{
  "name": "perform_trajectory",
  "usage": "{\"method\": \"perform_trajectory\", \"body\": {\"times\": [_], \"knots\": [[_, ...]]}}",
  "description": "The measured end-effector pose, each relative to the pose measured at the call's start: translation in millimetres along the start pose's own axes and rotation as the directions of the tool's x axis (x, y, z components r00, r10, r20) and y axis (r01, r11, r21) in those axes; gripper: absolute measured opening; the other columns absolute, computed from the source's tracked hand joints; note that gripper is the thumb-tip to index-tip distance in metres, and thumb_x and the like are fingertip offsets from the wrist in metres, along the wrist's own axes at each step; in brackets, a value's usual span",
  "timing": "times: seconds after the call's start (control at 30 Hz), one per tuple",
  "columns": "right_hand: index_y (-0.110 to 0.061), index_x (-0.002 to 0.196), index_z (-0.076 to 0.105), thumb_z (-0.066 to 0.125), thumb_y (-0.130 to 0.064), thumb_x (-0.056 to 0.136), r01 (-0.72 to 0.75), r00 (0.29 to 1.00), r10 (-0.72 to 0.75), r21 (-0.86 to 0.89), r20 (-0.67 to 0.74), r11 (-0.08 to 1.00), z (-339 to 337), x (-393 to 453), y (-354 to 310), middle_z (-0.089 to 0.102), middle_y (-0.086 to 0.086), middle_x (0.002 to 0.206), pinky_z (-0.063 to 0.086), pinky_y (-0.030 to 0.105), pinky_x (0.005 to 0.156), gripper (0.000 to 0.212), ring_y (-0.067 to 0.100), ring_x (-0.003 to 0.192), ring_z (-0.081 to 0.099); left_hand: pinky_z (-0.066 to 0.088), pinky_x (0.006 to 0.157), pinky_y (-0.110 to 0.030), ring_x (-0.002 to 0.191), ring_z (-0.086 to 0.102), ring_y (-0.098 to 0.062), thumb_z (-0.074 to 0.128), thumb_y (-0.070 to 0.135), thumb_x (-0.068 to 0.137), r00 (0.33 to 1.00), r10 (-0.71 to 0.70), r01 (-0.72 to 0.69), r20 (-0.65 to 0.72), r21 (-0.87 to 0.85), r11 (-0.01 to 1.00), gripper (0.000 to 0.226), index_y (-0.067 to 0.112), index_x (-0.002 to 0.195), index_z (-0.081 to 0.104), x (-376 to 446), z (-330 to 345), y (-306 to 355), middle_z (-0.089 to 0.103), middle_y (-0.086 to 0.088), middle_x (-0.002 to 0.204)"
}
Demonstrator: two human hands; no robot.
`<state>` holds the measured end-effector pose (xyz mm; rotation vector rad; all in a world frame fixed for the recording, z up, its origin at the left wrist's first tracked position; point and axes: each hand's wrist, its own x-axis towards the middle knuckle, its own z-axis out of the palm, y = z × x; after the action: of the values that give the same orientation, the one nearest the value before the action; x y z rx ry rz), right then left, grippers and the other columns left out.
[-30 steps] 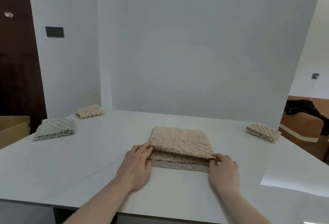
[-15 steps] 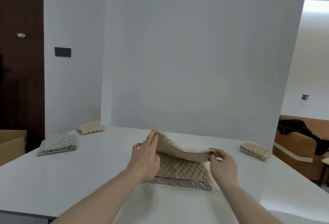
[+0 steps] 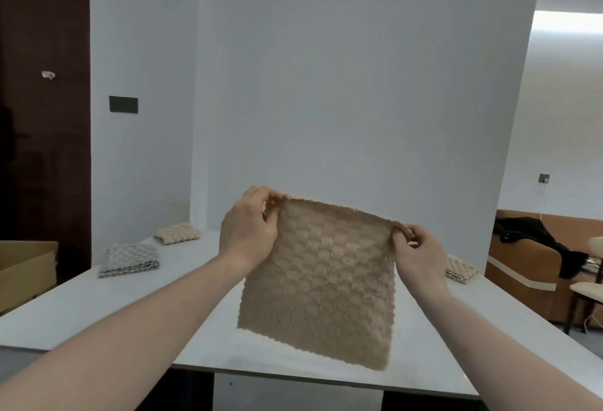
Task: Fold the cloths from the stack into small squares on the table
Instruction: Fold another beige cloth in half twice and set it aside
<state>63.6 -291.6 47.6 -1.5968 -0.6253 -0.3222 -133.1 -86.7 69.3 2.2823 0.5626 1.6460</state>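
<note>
Now, head view: a person is holding one tan cloth (image 3: 321, 283) up in the air above the white bench (image 3: 98, 306), spread flat and hanging toward the camera.
Left hand: the left hand (image 3: 249, 231) is pinching the cloth's top corner at about 10 o'clock of the cloth, fingers curled over the edge.
Right hand: the right hand (image 3: 414, 247) is pinching the opposite top corner at about 2 o'clock, thumb and fingers clamped on the hem.
Cloth position: the top edge is running taut between the two hands and sloping down to the right; the lower edge is hanging free, and I cannot tell whether it is clear of the bench.
Stack: the cloth is hiding whatever is lying on the bench behind it, so the stack is not showing.
Folded pieces: a grey folded cloth (image 3: 130, 260) is lying at 9 o'clock on the bench, a cream folded cloth (image 3: 177, 232) is sitting just beyond it near the far edge, and another folded cloth (image 3: 460, 273) is peeking out at 3 o'clock beside the right wrist.
Step, as I judge it: the cloth is being opened out ahead of laying and folding.
Risk: the slanted top edge is likely leading to a skewed lay-down, giving uneven halves.
Risk: a light pinch at either corner is inviting a slip, letting the cloth drop in a heap.
Risk: the free lower edge is hanging close to the bench's near edge, so lowering it there could let it drape over the side.
</note>
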Motion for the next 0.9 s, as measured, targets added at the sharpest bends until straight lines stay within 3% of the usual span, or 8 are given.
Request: {"method": "perform_trajectory", "body": {"times": [0.07,0.17,0.27,0.37,0.47,0.63,0.77,0.9], "knots": [[-0.023,0.078,0.066,0.058,-0.028,0.096,0.009,1.0,-0.009,-0.014,0.022,1.0,-2,-7,0,0.065,-0.004,0.074,0.043,0.03,0.061,0.021,0.015,0.06,0.053,0.048,0.066,-0.03,0.07,0.059,-0.005,0.06,0.027,0.098,1.0,-0.027,0.027,0.01,0.007,1.0,0.011,0.037,0.103,0.057,-4,-4,-2,0.064,0.02,0.1],[-0.02,0.078,0.069,0.061,-0.026,0.093,-0.004,0.997,0.01,-0.08,0.077,0.997,-4,-11,7,0.067,-0.004,0.076,0.044,0.029,0.062,0.018,0.015,0.062,0.055,0.049,0.07,-0.032,0.078,0.061,-0.015,0.056,0.027,0.099,0.985,-0.115,0.106,0.128,0.072,0.992,0.014,0.036,0.11,0.054,-11,-2,-13,0.062,0.017,0.105],[-0.021,0.07,0.069,0.064,-0.024,0.09,-0.054,0.985,0.085,-0.198,0.151,0.979,-1,-9,25,0.066,-0.003,0.068,0.046,0.032,0.063,0.021,0.016,0.062,0.059,0.05,0.076,-0.029,0.089,0.061,-0.016,0.055,0.021,0.095,0.911,-0.275,0.229,0.306,0.18,0.957,0.019,0.037,0.101,0.062,-17,9,-29,0.066,0.014,0.103],[-0.022,0.066,0.069,0.064,-0.026,0.088,-0.122,0.966,0.176,-0.266,0.188,0.956,5,-6,48,0.067,-0.001,0.062,0.058,0.039,0.066,0.023,0.022,0.065,0.066,0.046,0.068,-0.022,0.089,0.063,-0.013,0.058,0.017,0.09,0.824,-0.379,0.315,0.42,0.216,0.924,0.02,0.035,0.089,0.066,-24,26,-44,0.067,0.014,0.098],[-0.022,0.068,0.072,0.062,-0.022,0.086,-0.159,0.952,0.22,-0.271,0.213,0.949,15,-4,67,0.069,0.001,0.06,0.064,0.046,0.064,0.021,0.025,0.062,0.071,0.041,0.057,-0.016,0.083,0.064,-0.01,0.058,0.011,0.088,0.789,-0.43,0.373,0.438,0.214,0.903,0.024,0.034,0.085,0.067,-27,41,-56,0.068,0.011,0.094],[-0.013,0.072,0.07,0.054,-0.011,0.089,-0.179,0.937,0.246,-0.264,0.247,0.948,36,6,85,0.072,0.009,0.063,0.064,0.046,0.067,0.023,0.026,0.059,0.073,0.05,0.053,-0.022,0.065,0.073,-0.012,0.047,0.002,0.087,0.722,-0.537,0.552,0.437,0.105,0.827,0.029,0.023,0.095,0.065,-27,67,-71,0.073,-0.003,0.089],[-0.02,0.076,0.072,0.052,-0.009,0.087,-0.149,0.941,0.227,-0.294,0.252,0.944,52,16,100,0.073,0.001,0.063,0.063,0.043,0.071,0.025,0.024,0.068,0.073,0.056,0.078,-0.031,0.094,0.065,-0.021,0.047,0.001,0.086,0.722,-0.565,0.58,0.399,0.095,0.809,0.031,0.021,0.101,0.065,-27,87,-84,0.065,0.001,0.1],[-0.025,0.082,0.073,0.05,-0.004,0.086,-0.125,0.941,0.209,-0.303,0.266,0.945,66,24,112,0.075,0.002,0.074,0.061,0.038,0.069,0.032,0.025,0.071,0.072,0.051,0.076,-0.028,0.096,0.061,-0.02,0.047,0.002,0.088,0.731,-0.573,0.585,0.37,0.093,0.806,0.029,0.021,0.102,0.065,-29,102,-94,0.064,0.001,0.106]]}}
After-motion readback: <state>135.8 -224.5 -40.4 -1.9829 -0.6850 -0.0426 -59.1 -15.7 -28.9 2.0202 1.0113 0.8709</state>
